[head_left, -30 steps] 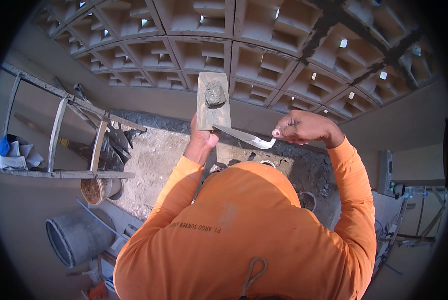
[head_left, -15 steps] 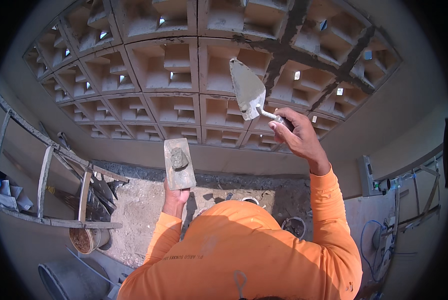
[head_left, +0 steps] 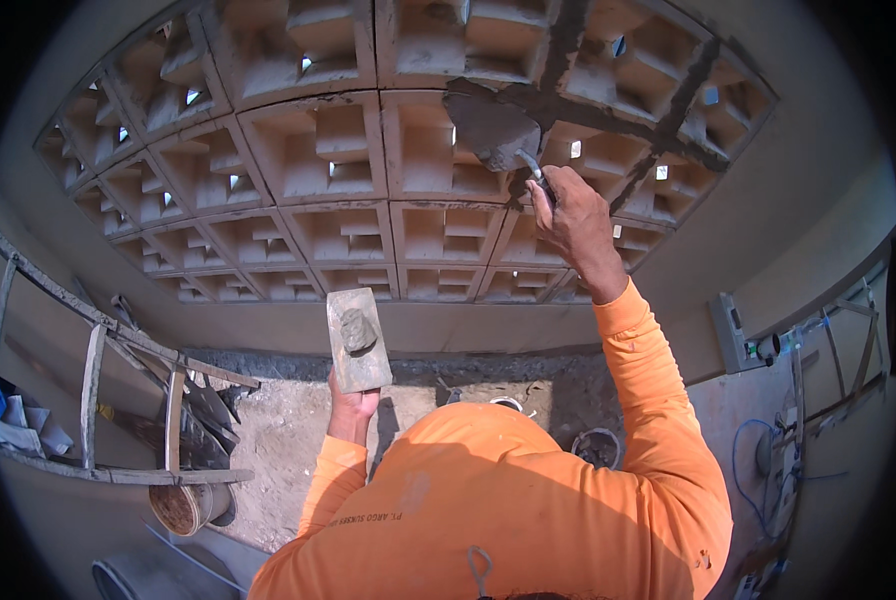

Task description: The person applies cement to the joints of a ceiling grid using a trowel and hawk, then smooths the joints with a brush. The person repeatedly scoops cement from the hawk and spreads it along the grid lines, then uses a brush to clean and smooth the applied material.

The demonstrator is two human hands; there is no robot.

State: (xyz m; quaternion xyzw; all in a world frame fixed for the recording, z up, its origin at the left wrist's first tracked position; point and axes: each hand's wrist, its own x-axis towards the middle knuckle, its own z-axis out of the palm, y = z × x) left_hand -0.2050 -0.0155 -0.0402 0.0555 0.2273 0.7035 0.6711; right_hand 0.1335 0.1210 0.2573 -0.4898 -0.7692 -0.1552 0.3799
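My right hand (head_left: 580, 228) is closed round the handle of a pointing trowel (head_left: 498, 132). The trowel's blade lies against the wall of pale breeze blocks (head_left: 330, 205), beside dark wet mortar (head_left: 598, 112) spread along the joints at the upper right. Lower and to the left, my left hand (head_left: 352, 408) grips the near end of a small flat mortar board (head_left: 369, 373). A grey lump of mortar (head_left: 359, 330) rests on the board. Fingers of the left hand are partly hidden beneath it.
A wooden ladder-like frame (head_left: 92, 395) leans at the left, over a bucket (head_left: 180, 508). Another bucket (head_left: 596, 448) stands by my right side on the rubble-strewn floor (head_left: 278, 430). A blue hose (head_left: 738, 470) lies at the right.
The trowel has moved up and forward from in front of the blocks onto the joint, its blade now turned against the wall. My left hand still holds the board with its mortar lump.
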